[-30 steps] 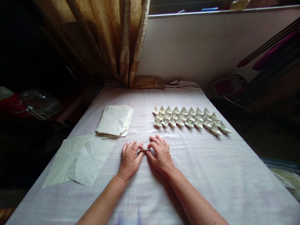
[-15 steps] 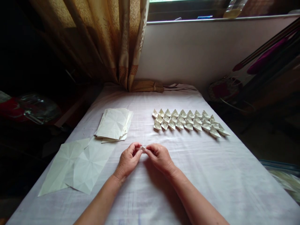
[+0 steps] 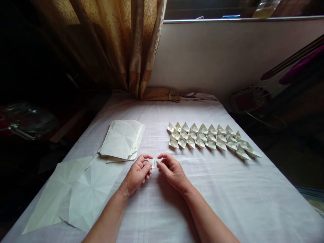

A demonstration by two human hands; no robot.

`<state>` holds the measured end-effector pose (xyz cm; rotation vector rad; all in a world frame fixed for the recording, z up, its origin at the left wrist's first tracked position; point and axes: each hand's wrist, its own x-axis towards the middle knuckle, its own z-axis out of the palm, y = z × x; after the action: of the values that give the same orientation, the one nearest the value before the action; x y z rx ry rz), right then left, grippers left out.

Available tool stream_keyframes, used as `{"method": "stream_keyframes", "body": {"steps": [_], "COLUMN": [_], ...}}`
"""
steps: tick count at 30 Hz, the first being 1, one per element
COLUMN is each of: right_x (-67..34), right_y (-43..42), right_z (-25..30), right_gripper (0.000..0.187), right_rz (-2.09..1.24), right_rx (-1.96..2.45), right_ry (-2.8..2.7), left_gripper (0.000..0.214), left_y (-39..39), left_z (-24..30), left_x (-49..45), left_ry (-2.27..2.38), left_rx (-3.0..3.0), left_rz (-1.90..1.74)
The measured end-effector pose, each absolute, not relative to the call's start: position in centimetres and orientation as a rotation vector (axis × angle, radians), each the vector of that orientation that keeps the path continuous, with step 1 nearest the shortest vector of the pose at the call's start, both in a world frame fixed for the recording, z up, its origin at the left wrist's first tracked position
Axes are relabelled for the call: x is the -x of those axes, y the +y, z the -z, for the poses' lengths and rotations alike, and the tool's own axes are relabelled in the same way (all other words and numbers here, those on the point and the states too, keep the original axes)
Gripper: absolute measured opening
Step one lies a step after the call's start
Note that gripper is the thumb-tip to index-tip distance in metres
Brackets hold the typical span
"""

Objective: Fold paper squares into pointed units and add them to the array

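Note:
My left hand [image 3: 136, 173] and my right hand [image 3: 172, 171] meet at the middle of the table, fingertips pinched on one small folded piece of white paper [image 3: 154, 163] held between them just above the cloth. Beyond my right hand lie rows of several small folded paper pieces [image 3: 210, 140]. Beyond my left hand sits a stack of creased square sheets [image 3: 123, 139]. Two larger creased sheets [image 3: 76, 192] lie flat at the near left.
A white cloth [image 3: 227, 189] covers the table. A brown curtain [image 3: 131, 44] hangs at the far left, with its tie [image 3: 162, 95] lying on the table's back edge. A white wall [image 3: 227, 54] stands behind. Dark clutter lies beside both table sides.
My hands lifted the small folded paper off the cloth, curled from flat pressing into a pinch, and kept working it. The view shifted slightly.

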<state>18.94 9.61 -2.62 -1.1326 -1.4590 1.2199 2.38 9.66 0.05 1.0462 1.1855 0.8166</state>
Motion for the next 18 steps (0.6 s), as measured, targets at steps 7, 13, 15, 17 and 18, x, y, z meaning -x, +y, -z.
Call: {"method": "stream_keyframes", "body": {"steps": [7, 13, 15, 17, 18], "right_x": [-18.7, -18.5, -18.5, -18.5, -18.6], "right_y": [9.7, 9.8, 9.8, 9.9, 10.0], "right_z": [2.0, 1.5, 1.4, 1.3, 1.3], "right_gripper": [0.017, 0.017, 0.019, 0.022, 0.024], "right_rz": [-1.392, -1.399, -1.400, -1.391, -1.390], "right_rx": [1.081, 1.095, 1.098, 1.104, 1.107], "right_ry": [-1.330, -1.338, -1.329, -1.296, -1.274], "left_gripper": [0.043, 0.044, 0.044, 0.044, 0.044], "left_y": [9.6, 9.7, 9.7, 9.7, 9.7], "left_z": [0.8, 1.0, 0.8, 0.7, 0.7], "left_x": [-1.3, -1.3, -1.3, -1.3, -1.2], "left_ry": [1.016, 0.971, 0.956, 0.951, 0.953], "left_rx": [-0.981, -0.917, -0.901, -0.872, -0.854], "left_rz": [-0.848, -0.890, -0.900, -0.900, -0.903]}}
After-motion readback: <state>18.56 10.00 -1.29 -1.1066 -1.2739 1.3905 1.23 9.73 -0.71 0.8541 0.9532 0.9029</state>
